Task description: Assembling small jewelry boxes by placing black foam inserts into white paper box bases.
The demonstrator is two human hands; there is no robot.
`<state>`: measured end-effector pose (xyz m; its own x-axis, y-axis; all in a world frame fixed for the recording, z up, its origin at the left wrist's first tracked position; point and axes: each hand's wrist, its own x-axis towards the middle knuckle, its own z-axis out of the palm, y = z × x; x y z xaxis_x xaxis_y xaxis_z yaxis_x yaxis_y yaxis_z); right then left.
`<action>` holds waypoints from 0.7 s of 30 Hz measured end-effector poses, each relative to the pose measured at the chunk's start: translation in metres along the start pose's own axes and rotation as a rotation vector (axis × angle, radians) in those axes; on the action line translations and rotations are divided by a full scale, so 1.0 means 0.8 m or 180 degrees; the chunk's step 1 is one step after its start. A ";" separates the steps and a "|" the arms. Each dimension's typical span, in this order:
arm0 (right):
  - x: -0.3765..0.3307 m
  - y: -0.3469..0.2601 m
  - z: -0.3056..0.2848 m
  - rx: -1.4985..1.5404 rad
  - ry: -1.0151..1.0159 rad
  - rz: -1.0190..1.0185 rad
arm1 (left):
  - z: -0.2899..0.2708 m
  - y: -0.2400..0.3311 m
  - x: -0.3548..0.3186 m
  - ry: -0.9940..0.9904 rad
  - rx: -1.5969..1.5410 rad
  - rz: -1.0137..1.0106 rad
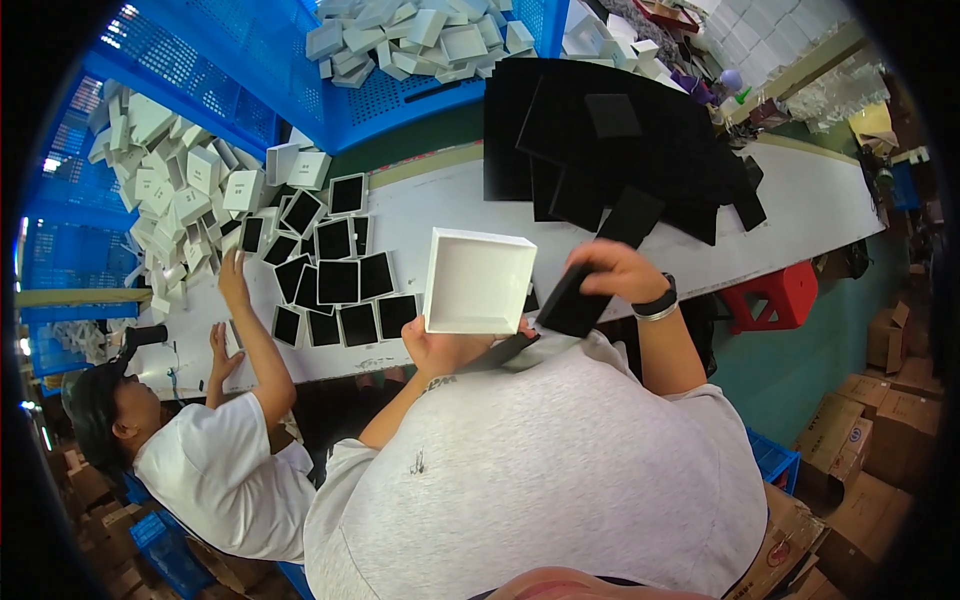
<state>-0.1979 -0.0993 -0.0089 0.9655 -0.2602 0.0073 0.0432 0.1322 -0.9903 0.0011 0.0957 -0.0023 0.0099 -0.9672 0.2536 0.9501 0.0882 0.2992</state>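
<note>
**Right hand [622, 274] pinches a black pad [576, 308] just beside an open white box [482, 284]**

Taking the white box as the clock's centre, the right hand is at 3 o'clock, its thumb and fingers closed on the upper end of the black pad. The person's left hand [447, 350], at 7 o'clock, grips the box by its lower edge, the open side facing up toward the wearer's head.

The pad is held from one end only, so it could swing or slip if the pinch loosens. Should it meet the box askew, a corner might catch on the white rim or the pad might crease. The box looks supported chiefly from below, so a push at its far edge could tip it. At 9 o'clock the black-lined boxes [339, 282] sit crowded, some overlapping; a careless elbow could shove them toward the co-worker's hand [233, 282] farther out that way. The black sheets [600, 150] between 1 and 2 o'clock lie loosely stacked, and a drag across them could slide some off.

Motion blurs the right fingers and the pad, so its thickness is hard to judge. Most of the left fingers are hidden behind the box. A dark strip [510, 351] at 5 o'clock is partly covered, and whether the left hand holds it cannot be told. The box hides the tabletop behind it.
</note>
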 end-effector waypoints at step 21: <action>0.073 -0.032 0.101 0.0357 0.1108 -0.0366 | -0.104 -0.020 -0.062 0.0487 0.0534 0.0267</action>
<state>-0.1216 -0.0407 0.0282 0.8086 -0.5862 0.0507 0.1925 0.1822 -0.9642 0.0114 0.1222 -0.0958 0.1459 -0.9785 0.1455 0.8790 0.1957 0.4349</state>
